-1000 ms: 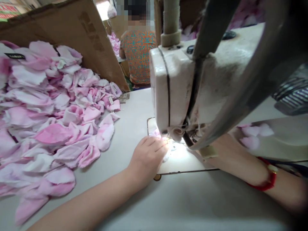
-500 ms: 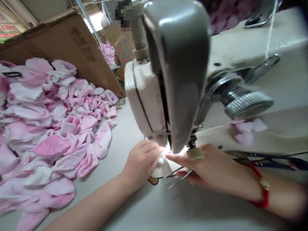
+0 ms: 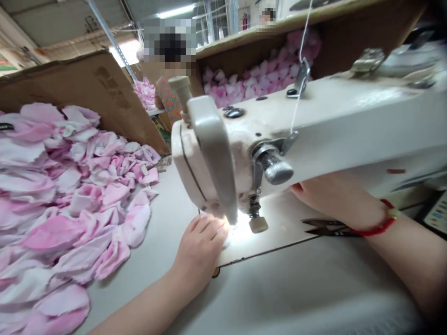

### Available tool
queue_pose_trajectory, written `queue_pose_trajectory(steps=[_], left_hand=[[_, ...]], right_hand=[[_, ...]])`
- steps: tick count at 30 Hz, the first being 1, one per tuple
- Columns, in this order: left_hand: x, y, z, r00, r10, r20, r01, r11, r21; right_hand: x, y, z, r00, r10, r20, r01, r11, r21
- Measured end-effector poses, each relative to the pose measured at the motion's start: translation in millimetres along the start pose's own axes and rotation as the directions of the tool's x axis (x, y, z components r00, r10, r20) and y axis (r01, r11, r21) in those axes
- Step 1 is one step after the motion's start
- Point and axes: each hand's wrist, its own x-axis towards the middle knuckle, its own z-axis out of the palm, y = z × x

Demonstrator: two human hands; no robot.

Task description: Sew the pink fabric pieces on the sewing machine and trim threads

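My left hand (image 3: 200,246) is closed at the sewing machine's needle area, its fingers pressed together on a pale fabric piece (image 3: 226,243), most of which they cover. Bright lamp light washes out the spot beside the fingertips. My right hand (image 3: 331,193), with a red bracelet at the wrist, reaches under the arm of the white sewing machine (image 3: 335,125). Its fingers are mostly hidden behind the machine, so what they hold does not show. Just below that hand, a pair of dark thread snips (image 3: 324,228) lies on the machine bed.
A large heap of pink and white fabric pieces (image 3: 70,204) covers the table's left side, before a cardboard panel (image 3: 73,93). Behind the machine, a cardboard box (image 3: 335,51) holds more pink pieces. A person (image 3: 169,95) is in the background. White thread (image 3: 296,102) runs down to the machine.
My right hand has moved from beside the needle to the right and back under the machine arm. The thin metal prongs beneath it no longer show. My left hand stays by the needle; the view has pulled back.
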Motion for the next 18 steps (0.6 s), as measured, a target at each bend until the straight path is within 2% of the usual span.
queue_pose_trajectory(steps=[4, 8, 11, 13, 14, 15, 16, 18], left_hand=[[-0.4, 1.9, 0.6, 0.999, 0.041, -0.003, -0.041, 0.997, 0.064], [0.2, 9.2, -8.6, 0.998, 0.054, 0.044, -0.058, 0.994, 0.092], [-2.8, 15.4, -24.6, 0.999, 0.025, -0.021, -0.026, 0.998, -0.055], [-6.3, 18.4, -37.0, 0.995, -0.069, -0.072, 0.049, 0.966, -0.255], [-8.0, 19.6, -42.5, 0.986, -0.158, -0.047, 0.128, 0.914, -0.384], [-9.5, 20.8, -47.0, 0.966, -0.257, 0.021, 0.230, 0.822, -0.520], [-10.7, 22.1, -50.1, 0.931, -0.342, 0.126, 0.339, 0.686, -0.644], [-12.2, 25.4, -51.9, 0.834, -0.410, 0.370, 0.512, 0.323, -0.796]], right_hand=[[-8.6, -10.8, -7.9, 0.999, 0.043, -0.019, -0.046, 0.981, -0.190], [-8.7, -29.2, -1.5, 1.000, 0.003, -0.025, -0.010, 0.964, -0.267], [-12.2, -28.4, 3.6, 0.999, -0.030, -0.035, 0.018, 0.958, -0.287], [-24.5, -24.2, 1.8, 0.992, -0.111, -0.066, 0.085, 0.946, -0.313], [-33.9, -23.1, -1.2, 0.978, -0.187, -0.094, 0.148, 0.934, -0.324], [-44.8, -23.3, -5.4, 0.948, -0.290, -0.131, 0.233, 0.913, -0.334], [-56.4, -25.1, -10.7, 0.900, -0.400, -0.172, 0.330, 0.885, -0.329], [-78.5, -32.5, -22.4, 0.801, -0.550, -0.235, 0.490, 0.829, -0.271]])
